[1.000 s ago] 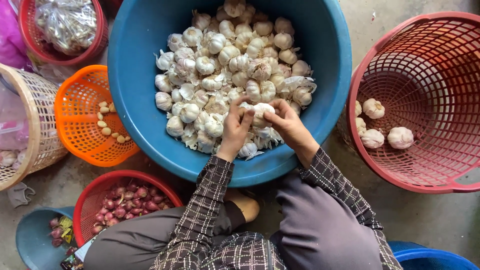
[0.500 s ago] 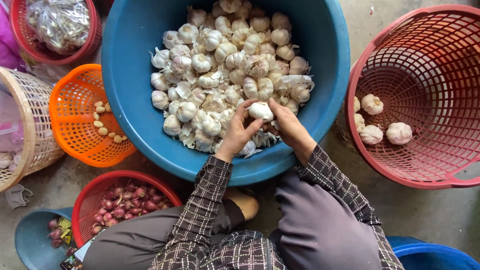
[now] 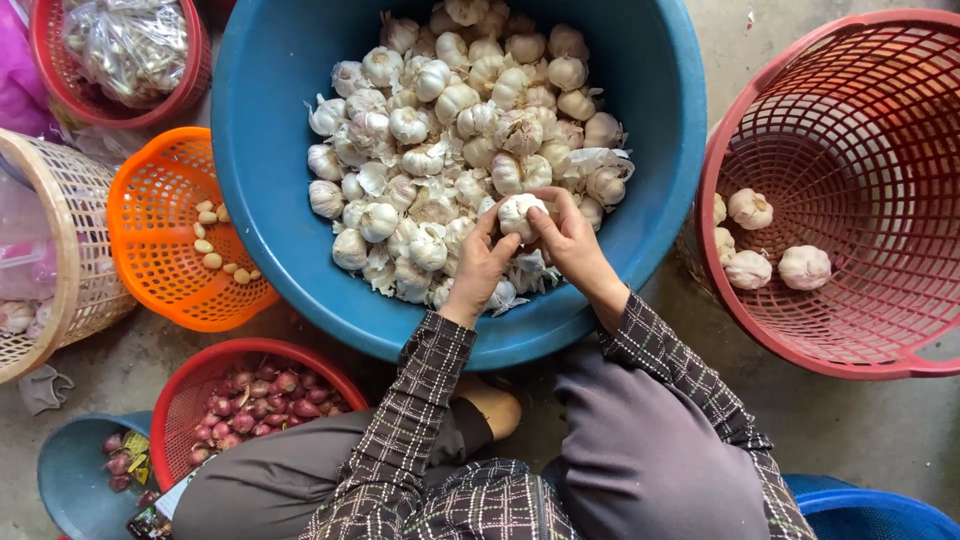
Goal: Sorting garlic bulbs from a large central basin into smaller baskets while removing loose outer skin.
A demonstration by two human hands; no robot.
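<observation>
Both of your hands meet at the centre of the frame, over the near side of the big blue tub [image 3: 260, 200]. Your left hand [image 3: 482, 262] and your right hand [image 3: 570, 240] are closed together around 1 garlic bulb [image 3: 520, 214], fingertips pinching it from either side, with the bulb lifted just above the heap. Your left thumb and forefinger press on its left flank; your right fingers curl over its right and top.

Under your hands lies the pile of garlic bulbs [image 3: 460, 130], white and papery, filling the middle and upper part of the tub, with loose skins among them.

At the right of the frame stands a red mesh basket [image 3: 880, 330] holding 4 garlic bulbs [image 3: 750, 208] near its left wall. At the left sits a small orange basket [image 3: 150, 260] with a few peeled cloves [image 3: 212, 260] in it, touching the tub's rim. At the lower left a red basket [image 3: 190, 380] holds shallots [image 3: 265, 400]. At the far left edge there is a woven basket [image 3: 70, 250], and at the upper left another red basket [image 3: 190, 70] holds a clear bag [image 3: 125, 45].

Your checked sleeves [image 3: 420, 400] and grey trousers [image 3: 650, 460] fill the bottom of the frame.
</observation>
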